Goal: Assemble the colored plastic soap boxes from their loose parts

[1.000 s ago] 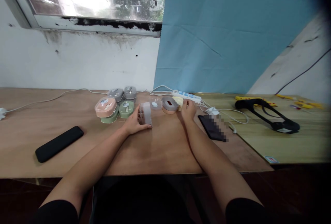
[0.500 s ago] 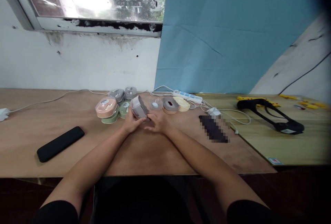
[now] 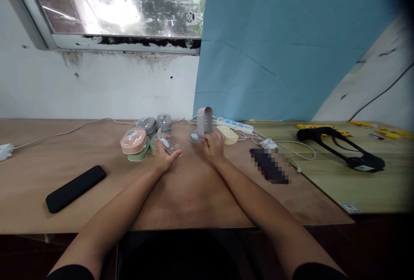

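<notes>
My left hand (image 3: 163,159) is closed around the edge of a clear plastic lid (image 3: 170,145) with a white oval on it. In my right hand (image 3: 214,146) is a hollow grey box body (image 3: 202,122), raised on end over the table. Just left of it lies another clear lid (image 3: 194,138) with a white oval. Cream oval pieces (image 3: 229,135) are stacked right of my right hand. A green box (image 3: 153,144) is partly hidden behind my left hand. Farther left, a pink box (image 3: 133,141) rests on a second green box (image 3: 139,156).
Two grey lidded boxes (image 3: 164,121) stand near the wall. A power strip (image 3: 234,125) and white cables lie at the back right. A black slab-like case (image 3: 76,188) is at left, a blurred dark object (image 3: 270,166) at right, and a black headset strap (image 3: 339,146) beyond.
My hands have moved apart. The clear lid is now in my left hand, and the grey body has gone right in my right hand. The grey stack beside the cream pieces is now hidden.
</notes>
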